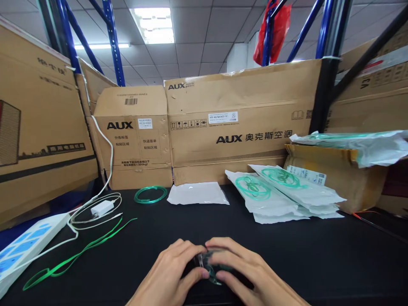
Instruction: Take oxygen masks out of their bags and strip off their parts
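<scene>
My left hand [174, 270] and my right hand [240, 265] meet at the near edge of the black table [318, 259]. Both curl around a small clear plastic piece with green tubing [210, 272], mostly hidden under the fingers. Farther back lie a loose coil of green tubing [150, 194] and an empty white pouch [197, 193]. To the right rests a stack of sealed pouches with green tubing inside [287, 193].
AUX cardboard boxes [236, 123] wall off the back and left. A white power strip [28, 244], a white charger with cable [102, 208] and a green strap [79, 255] lie at the left. An open carton [334, 178] with bagged tubing stands at the right.
</scene>
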The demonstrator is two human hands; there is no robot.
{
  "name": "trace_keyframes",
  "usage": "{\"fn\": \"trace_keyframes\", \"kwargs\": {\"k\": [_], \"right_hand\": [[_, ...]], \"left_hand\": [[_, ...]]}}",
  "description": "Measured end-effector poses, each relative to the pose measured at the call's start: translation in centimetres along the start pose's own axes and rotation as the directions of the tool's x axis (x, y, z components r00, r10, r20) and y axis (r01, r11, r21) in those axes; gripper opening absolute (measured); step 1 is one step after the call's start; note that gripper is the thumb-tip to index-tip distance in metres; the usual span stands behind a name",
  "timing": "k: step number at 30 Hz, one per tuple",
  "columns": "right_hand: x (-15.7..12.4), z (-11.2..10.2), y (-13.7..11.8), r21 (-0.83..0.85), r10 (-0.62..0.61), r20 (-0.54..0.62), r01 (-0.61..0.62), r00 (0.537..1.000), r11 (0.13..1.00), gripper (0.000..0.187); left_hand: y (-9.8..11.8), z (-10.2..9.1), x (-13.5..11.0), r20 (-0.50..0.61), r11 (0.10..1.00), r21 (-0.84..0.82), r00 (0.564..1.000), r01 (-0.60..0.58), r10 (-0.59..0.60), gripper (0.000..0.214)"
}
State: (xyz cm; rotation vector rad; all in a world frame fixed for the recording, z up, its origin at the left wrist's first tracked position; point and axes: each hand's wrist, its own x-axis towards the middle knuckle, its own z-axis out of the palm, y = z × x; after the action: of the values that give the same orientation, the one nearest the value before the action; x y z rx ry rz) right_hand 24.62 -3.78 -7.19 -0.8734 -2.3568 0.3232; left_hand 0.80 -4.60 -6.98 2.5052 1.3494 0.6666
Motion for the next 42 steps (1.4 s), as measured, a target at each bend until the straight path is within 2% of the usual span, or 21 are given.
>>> {"fn": "trace_keyframes", "kwargs": {"k": [3, 6, 8, 11, 15, 18, 24, 31, 40, 42], "right_hand": [[-0.1, 0.7, 0.6, -0.008, 0.122, -0.026, -0.122, 0.992, 0.992, 0.056], [-0.4, 1.4, 1.2, 0.006, 0.183, -0.025, -0.183, 0.983, 0.983, 0.052], [-0.3, 1.4, 1.1, 0.038, 0.167, -0.054, -0.165, 0.985, 0.986, 0.047], [0.2, 1.0, 0.5, 0.095, 0.108, -0.096, -0.099, 0.990, 0.991, 0.043], [0.3, 1.1, -0.4, 0.107, 0.100, -0.144, -0.085, 0.985, 0.991, 0.046], [0.1, 1.7, -0.8, 0.084, 0.136, -0.150, -0.124, 0.979, 0.989, 0.050], [0.3, 2.1, -1.3, 0.140, 0.155, -0.178, -0.130, 0.972, 0.982, 0.048], [0.8, 2.0, -1.4, 0.243, 0.164, -0.248, -0.103, 0.955, 0.965, 0.035], [1.0, 1.7, -1.8, 0.355, 0.193, -0.169, -0.122, 0.967, 0.927, 0.035], [0.9, 1.9, -1.9, 0.360, 0.188, -0.162, -0.120, 0.969, 0.925, 0.036]], "left_hand": [[-0.1, 0.6, -0.3, -0.112, 0.997, -0.076, 0.993, 0.017, -0.026, 0.018], [-0.2, 1.0, -0.5, -0.214, 0.982, -0.187, 0.975, 0.012, -0.053, 0.023], [-0.3, 0.9, -0.6, -0.231, 0.953, -0.295, 0.962, 0.073, -0.145, 0.025], [-0.4, 0.4, -0.6, -0.145, 0.868, -0.461, 0.949, 0.185, -0.280, 0.019], [-0.2, -0.1, -0.6, -0.068, 0.776, -0.618, 0.976, 0.122, -0.208, 0.038], [0.1, 0.0, -0.7, -0.062, 0.703, -0.705, 0.978, 0.100, -0.201, 0.035], [-0.2, 0.5, -1.0, -0.059, 0.674, -0.733, 0.978, 0.093, -0.200, 0.029], [-0.5, 0.8, -1.1, -0.016, 0.623, -0.775, 0.981, 0.109, -0.192, 0.034], [-0.4, 1.7, -0.8, 0.123, 0.506, -0.825, 0.954, 0.252, -0.275, 0.054], [0.1, 2.0, -0.8, 0.108, 0.509, -0.823, 0.949, 0.253, -0.297, 0.054]]}}
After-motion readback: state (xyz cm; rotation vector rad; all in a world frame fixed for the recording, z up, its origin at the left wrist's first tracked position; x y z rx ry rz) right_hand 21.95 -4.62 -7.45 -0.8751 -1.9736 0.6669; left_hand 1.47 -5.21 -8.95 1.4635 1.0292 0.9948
